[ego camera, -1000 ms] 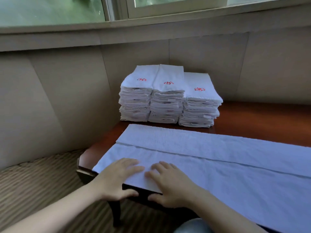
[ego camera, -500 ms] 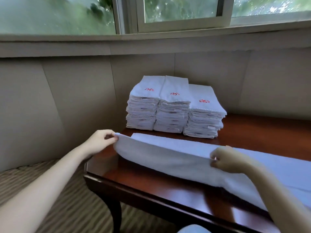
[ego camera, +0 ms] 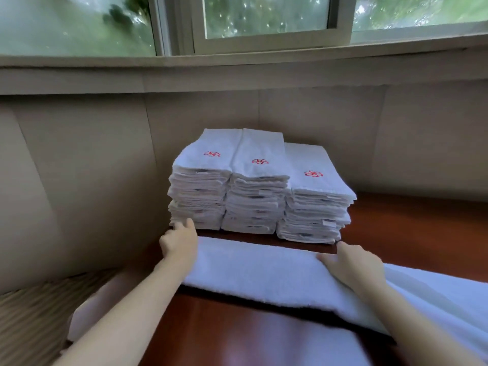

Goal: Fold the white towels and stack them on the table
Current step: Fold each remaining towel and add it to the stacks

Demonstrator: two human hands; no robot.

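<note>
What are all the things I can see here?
towel stacks: three, white with red emblems, side by side at the table's back.
long towel: one, white, across the table in front of the stacks.
table: one, reddish-brown, under the towels.
window: one, pale frame, above the wall.
wall: beige panels, behind the table.
carpet: beige striped, lower left.
hands: two; left hand holds the long towel's left end, right hand its far edge.

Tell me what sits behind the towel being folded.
Three stacks of folded white towels stand behind the long towel on the wooden table. The left hand hides a bottom corner of the left stack.
</note>
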